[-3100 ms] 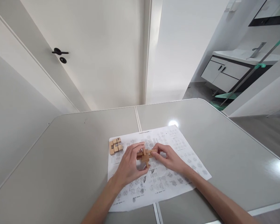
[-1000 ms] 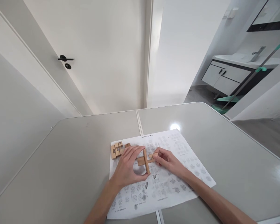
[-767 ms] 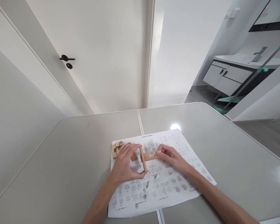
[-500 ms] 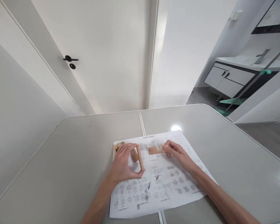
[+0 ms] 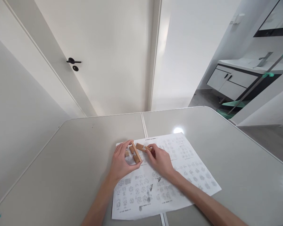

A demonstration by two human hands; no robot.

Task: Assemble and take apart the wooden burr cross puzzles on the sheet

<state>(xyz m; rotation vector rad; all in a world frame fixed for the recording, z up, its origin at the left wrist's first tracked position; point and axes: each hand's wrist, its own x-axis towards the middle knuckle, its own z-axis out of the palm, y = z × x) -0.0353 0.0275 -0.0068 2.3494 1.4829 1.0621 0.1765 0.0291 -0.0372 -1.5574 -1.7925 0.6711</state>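
Note:
My left hand [image 5: 119, 162] is closed on a slim wooden puzzle piece [image 5: 137, 152], gripping it by its two ends between thumb and fingers. Just behind that piece is more notched wood [image 5: 136, 159]; I cannot tell whether it is joined to it. A small wooden block [image 5: 126, 153] shows within the curve of the left hand. My right hand [image 5: 162, 160] pinches one end of a notched wooden piece [image 5: 140, 146], whose other end points left, close to the left hand's piece. Beneath both hands lies a printed sheet [image 5: 179, 194] with rows of small grey diagrams.
The sheet rests on a grey table [image 5: 80, 169] with a pale seam [image 5: 143, 125] down its middle. Past the far edge stands a white door [image 5: 113, 62] with a black handle [image 5: 73, 61]. A washbasin cabinet [image 5: 233, 78] is at the far right.
My right hand has moved left, bringing its notched piece near the left hand. The left hand's piece is more tilted, its upper end shifted left. The view has shifted slightly.

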